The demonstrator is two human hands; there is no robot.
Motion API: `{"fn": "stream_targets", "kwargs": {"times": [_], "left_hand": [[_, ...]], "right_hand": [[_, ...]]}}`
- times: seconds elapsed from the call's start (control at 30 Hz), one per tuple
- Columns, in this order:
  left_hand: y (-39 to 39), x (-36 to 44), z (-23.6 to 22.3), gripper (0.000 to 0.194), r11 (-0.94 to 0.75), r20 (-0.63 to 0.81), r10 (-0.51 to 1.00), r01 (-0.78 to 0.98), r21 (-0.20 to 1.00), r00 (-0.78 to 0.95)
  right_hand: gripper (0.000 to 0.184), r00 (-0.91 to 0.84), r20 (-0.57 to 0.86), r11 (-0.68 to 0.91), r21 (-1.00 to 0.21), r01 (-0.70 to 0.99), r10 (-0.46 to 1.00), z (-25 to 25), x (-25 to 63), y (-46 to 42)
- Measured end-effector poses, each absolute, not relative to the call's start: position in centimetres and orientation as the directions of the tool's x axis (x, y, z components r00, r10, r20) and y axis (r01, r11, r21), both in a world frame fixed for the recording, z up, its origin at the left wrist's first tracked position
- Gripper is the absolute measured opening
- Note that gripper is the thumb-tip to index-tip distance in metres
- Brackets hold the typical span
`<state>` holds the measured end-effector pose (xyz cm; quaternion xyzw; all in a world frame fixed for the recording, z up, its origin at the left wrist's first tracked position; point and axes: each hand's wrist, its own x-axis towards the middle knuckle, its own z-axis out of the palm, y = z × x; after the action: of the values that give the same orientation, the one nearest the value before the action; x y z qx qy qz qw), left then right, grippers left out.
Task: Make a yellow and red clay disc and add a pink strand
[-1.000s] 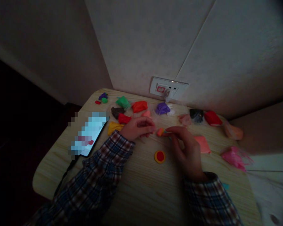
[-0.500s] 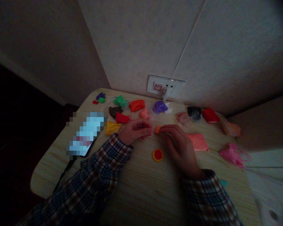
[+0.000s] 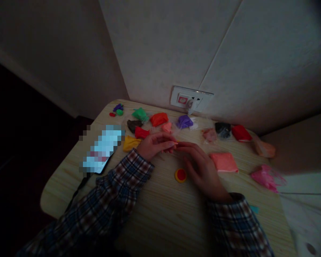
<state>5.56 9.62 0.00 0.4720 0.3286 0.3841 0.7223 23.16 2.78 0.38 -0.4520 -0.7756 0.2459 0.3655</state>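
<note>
At the middle of the table my left hand (image 3: 157, 146) is closed, thumb against fingers. My right hand (image 3: 202, 171) meets it from the right, its fingers bent and their tips at the left fingertips. Between the two sets of fingertips shows a small pink-orange clay piece (image 3: 176, 143) with a trace of yellow; most of it is hidden. Just below, on the table, lies a flat round yellow clay disc with a red centre (image 3: 180, 175). Beside my right hand is a salmon-coloured clay packet (image 3: 224, 162).
Behind my hands are several clay packs, among them yellow (image 3: 130, 144), green (image 3: 141, 114), purple (image 3: 185, 121) and black (image 3: 223, 129). A phone (image 3: 103, 150) with a cable lies left. A pink bag (image 3: 266, 176) sits right. The wall has a socket with a plug (image 3: 192, 104).
My right hand has brought the small clay piece left to my left fingertips, so the gap between the hands has closed. The whole view has shifted slightly.
</note>
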Motion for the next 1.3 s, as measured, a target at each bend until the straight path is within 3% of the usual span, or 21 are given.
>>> {"fn": "stream_targets", "kwargs": {"times": [0.2,0.47,0.7,1.3], "left_hand": [[9.6,5.7,-0.2,0.038,0.253,-0.105,0.871,-0.254,0.934,0.480],[8.9,5.8,1.2,0.036,0.244,-0.131,0.833,-0.144,0.959,0.538],[8.2,6.4,1.4,0.035,0.264,-0.131,0.815,-0.161,0.951,0.564],[8.0,6.9,1.2,0.039,0.297,-0.115,0.790,-0.212,0.931,0.602]], "right_hand": [[0.032,-0.326,0.347,0.473,-0.711,0.521,0.880,0.4,23.1,2.7],[0.026,-0.264,0.509,0.554,-0.584,0.594,0.820,0.6,23.1,2.4],[0.021,-0.192,0.624,0.582,-0.513,0.630,0.758,0.7,22.9,2.2],[0.015,-0.147,0.650,0.569,-0.507,0.647,0.746,0.7,22.9,2.1]]}}
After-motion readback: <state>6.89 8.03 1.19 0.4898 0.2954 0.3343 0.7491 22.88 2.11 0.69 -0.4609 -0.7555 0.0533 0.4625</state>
